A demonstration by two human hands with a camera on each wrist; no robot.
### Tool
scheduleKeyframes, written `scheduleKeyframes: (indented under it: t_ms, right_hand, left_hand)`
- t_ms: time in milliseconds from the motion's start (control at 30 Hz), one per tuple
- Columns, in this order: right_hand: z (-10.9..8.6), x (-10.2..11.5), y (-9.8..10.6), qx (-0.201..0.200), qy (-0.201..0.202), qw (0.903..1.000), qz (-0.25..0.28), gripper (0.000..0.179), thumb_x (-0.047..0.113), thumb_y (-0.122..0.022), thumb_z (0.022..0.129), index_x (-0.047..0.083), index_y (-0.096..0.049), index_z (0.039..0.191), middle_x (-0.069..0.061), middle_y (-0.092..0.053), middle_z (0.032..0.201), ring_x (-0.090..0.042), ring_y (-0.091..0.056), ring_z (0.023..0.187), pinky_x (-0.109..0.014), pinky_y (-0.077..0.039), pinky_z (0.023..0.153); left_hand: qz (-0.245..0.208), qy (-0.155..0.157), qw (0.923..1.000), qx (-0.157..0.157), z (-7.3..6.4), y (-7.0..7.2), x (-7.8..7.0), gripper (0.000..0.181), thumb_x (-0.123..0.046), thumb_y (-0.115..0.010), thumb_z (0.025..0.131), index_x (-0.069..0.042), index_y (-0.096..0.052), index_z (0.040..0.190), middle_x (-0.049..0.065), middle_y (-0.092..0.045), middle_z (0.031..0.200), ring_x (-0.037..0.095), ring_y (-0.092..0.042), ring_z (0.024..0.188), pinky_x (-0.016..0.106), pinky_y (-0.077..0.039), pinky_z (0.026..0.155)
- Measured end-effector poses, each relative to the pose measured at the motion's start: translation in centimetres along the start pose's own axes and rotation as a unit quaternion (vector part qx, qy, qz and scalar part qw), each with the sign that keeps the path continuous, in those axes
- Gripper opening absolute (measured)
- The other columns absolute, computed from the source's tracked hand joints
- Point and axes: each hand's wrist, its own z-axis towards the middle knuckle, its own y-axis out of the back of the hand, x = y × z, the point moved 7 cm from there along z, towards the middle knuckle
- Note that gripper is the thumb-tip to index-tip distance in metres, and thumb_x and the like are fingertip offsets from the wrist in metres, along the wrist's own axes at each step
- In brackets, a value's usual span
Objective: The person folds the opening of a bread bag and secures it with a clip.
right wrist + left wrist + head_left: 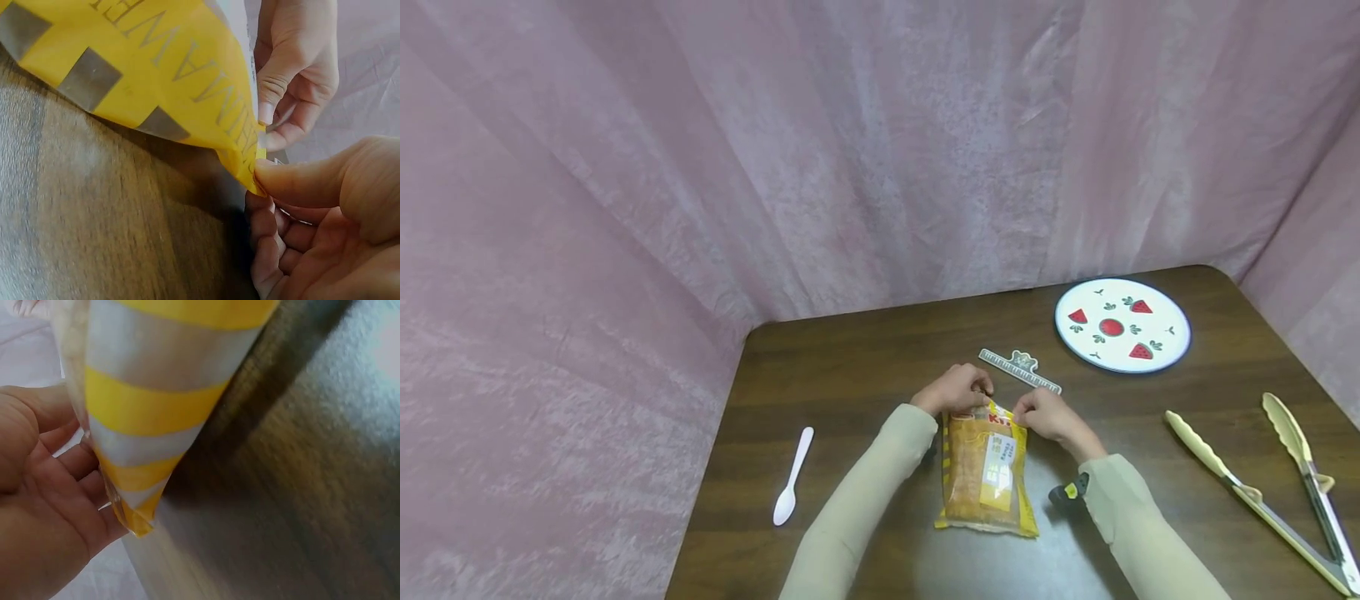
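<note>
A yellow and clear bread bag (966, 467) lies on the table with browned bread showing through its front and a white label on it. My left hand (955, 389) pinches the bag's top edge near its middle. At the top right corner, my right hand (1051, 414) grips the edge between thumb and curled fingers. The right wrist view shows both the right hand (325, 219) and the left hand (297, 69) close together on the sealed edge. In the left wrist view, the yellow-striped side of the bag (156, 406) stands beside the left palm (44, 512).
Just beyond the hands lies a ruler-like clip (1021, 368). A white plate (1123, 292) with red fruit prints sits at the back right. Open tongs (1277, 517) lie at the right, and a white plastic spoon (793, 477) at the left. Pink curtain (880, 167) hangs behind the table (850, 358).
</note>
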Motion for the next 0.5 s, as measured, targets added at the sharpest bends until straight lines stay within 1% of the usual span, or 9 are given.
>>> scheduleKeyframes:
  t_ms: [100,200,300,500]
  right_hand:
    - [-0.01,-0.28,-0.08,0.009,0.003,0.9999,0.009,0.008,-0.006,-0.063,0.083,-0.004,-0.070,0.080,-0.009,-0.065,0.079,-0.021,-0.053,0.076,-0.033,-0.043,0.068]
    - [-0.01,-0.55,-0.12,0.016,0.003,0.9997,0.020,0.009,-0.007,-0.062,0.083,-0.004,-0.071,0.083,-0.009,-0.066,0.080,-0.021,-0.054,0.078,-0.034,-0.044,0.071]
    - [-0.10,-0.49,-0.08,0.021,0.012,0.9993,0.028,0.009,-0.007,-0.062,0.085,-0.005,-0.071,0.086,-0.009,-0.067,0.082,-0.022,-0.055,0.079,-0.035,-0.044,0.072]
    - [-0.19,-0.26,0.21,0.020,0.024,0.9988,0.038,0.010,-0.008,-0.061,0.084,-0.009,-0.070,0.089,-0.010,-0.068,0.083,-0.022,-0.055,0.080,-0.036,-0.045,0.073]
  left_hand:
    - [-0.017,0.023,0.9996,-0.009,-0.02,0.09,0.47,0.004,-0.013,-0.074,0.094,-0.010,-0.073,0.094,-0.004,-0.066,0.082,0.010,-0.058,0.071,0.022,-0.049,0.063]
    - [-0.034,0.042,0.9985,-0.003,-0.13,-0.04,0.93,0.008,-0.014,-0.072,0.095,-0.010,-0.073,0.089,-0.003,-0.066,0.080,0.010,-0.060,0.070,0.023,-0.050,0.061]
    - [-0.032,0.042,0.9986,-0.001,-0.16,-0.04,1.03,0.009,-0.013,-0.069,0.097,-0.010,-0.072,0.089,-0.003,-0.066,0.081,0.010,-0.059,0.073,0.023,-0.050,0.064]
    - [-0.023,0.024,0.9994,0.002,-0.20,-0.03,0.90,0.009,-0.010,-0.063,0.100,-0.009,-0.070,0.095,-0.002,-0.064,0.085,0.010,-0.057,0.076,0.022,-0.048,0.066]
